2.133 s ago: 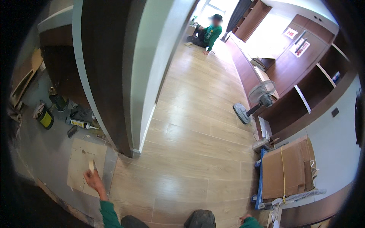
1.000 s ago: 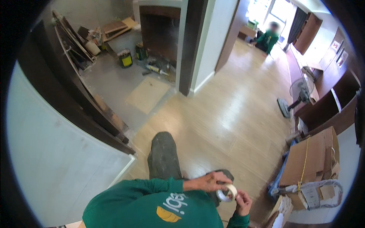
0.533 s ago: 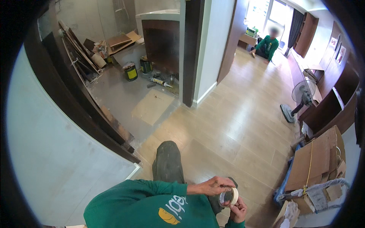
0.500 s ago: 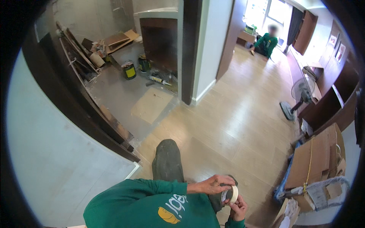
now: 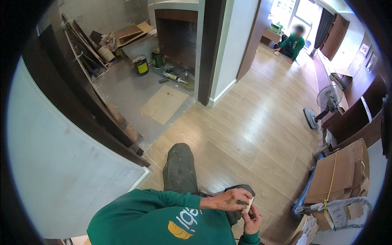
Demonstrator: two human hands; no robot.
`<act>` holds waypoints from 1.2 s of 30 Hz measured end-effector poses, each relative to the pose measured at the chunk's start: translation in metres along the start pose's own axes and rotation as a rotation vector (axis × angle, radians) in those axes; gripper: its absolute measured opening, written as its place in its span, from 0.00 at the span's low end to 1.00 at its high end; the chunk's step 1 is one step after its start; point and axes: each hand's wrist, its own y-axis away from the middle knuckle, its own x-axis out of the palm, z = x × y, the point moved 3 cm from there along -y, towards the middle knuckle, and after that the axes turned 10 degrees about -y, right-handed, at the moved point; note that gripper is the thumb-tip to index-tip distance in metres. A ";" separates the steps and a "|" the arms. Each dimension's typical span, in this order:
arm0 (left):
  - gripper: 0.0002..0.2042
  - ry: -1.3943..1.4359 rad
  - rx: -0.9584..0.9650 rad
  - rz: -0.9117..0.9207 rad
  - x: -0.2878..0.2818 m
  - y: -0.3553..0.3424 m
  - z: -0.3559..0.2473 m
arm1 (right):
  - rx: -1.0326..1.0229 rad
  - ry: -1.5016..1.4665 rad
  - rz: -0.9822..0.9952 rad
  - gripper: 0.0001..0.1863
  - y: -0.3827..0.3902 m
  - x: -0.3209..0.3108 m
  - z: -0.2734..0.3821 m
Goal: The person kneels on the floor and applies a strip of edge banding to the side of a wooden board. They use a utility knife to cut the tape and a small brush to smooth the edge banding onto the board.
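At the bottom right, above my lap, my left hand [image 5: 233, 199] grips a roll of cream tape [image 5: 248, 205], its fingers curled over the top and partly hiding it. My right hand [image 5: 252, 219] pinches the same roll from below with thumb and fingers. The roll shows mostly its band. Beneath and beside my hands are my dark-trousered legs [image 5: 177, 167] and my green sweatshirt.
Left, a doorway opens onto grey floor with a beige sheet [image 5: 163, 104], cans [image 5: 141, 67], a sealant tube [image 5: 173, 77] and scrap boards [image 5: 81, 49]. Right are a fan [image 5: 328, 104] and cardboard on a trolley [image 5: 335, 175]. Another person [image 5: 293, 47] sits by the far window.
My left hand came from out over the left floor to join my right at the roll. Lately the roll has turned, hiding most of its hole. The view has shifted.
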 end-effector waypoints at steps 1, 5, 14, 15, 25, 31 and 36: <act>0.11 0.016 -0.010 -0.025 0.001 0.002 0.001 | 0.016 0.022 0.014 0.27 -0.001 0.002 0.001; 0.10 0.064 -0.072 -0.106 -0.001 0.009 0.002 | -0.032 0.095 0.018 0.27 -0.004 0.015 0.010; 0.05 0.047 -0.406 -0.168 -0.003 0.009 0.008 | -0.056 0.277 0.022 0.23 0.026 0.023 0.030; 0.05 0.069 -0.388 -0.149 0.002 0.007 0.006 | -0.108 0.273 -0.002 0.23 0.029 0.020 0.031; 0.03 -0.052 -0.150 0.136 0.024 -0.026 -0.033 | 0.060 0.193 -0.344 0.24 0.057 -0.006 0.035; 0.05 -0.189 0.092 0.218 0.030 -0.037 -0.051 | -0.074 0.294 -0.373 0.21 0.054 -0.012 0.027; 0.05 -0.215 0.229 0.216 0.035 -0.043 -0.058 | -0.033 0.329 -0.348 0.21 0.052 -0.019 0.028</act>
